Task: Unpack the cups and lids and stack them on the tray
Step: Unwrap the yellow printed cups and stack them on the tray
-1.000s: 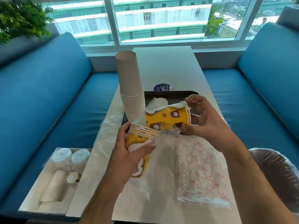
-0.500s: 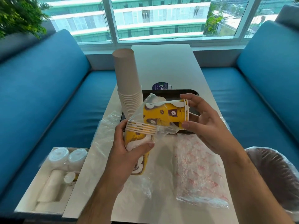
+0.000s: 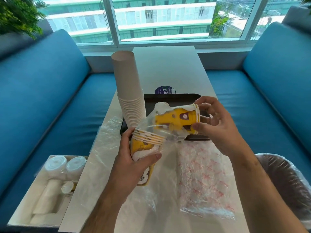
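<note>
My left hand (image 3: 133, 158) grips a stack of yellow printed cups (image 3: 146, 148) still partly in clear plastic wrap, held above the table's near half. My right hand (image 3: 217, 125) pinches the rim end of a smaller group of yellow cups (image 3: 178, 120), lying sideways over the dark tray (image 3: 171, 98). Torn wrap (image 3: 151, 126) hangs between the two groups. A tall upside-down stack of plain tan cups (image 3: 127, 91) stands on the tray's left side.
A white table (image 3: 166, 69) runs toward the window between blue sofas. Loose clear plastic (image 3: 104, 148) and a red-printed plastic bag (image 3: 203, 179) lie on it. A white box (image 3: 45, 189) with wrapped lids sits left; a lined bin (image 3: 286, 179) stands right.
My right hand has drawn its group of yellow cups up and to the right, farther from the stack in my left hand. The view has shifted slightly.
</note>
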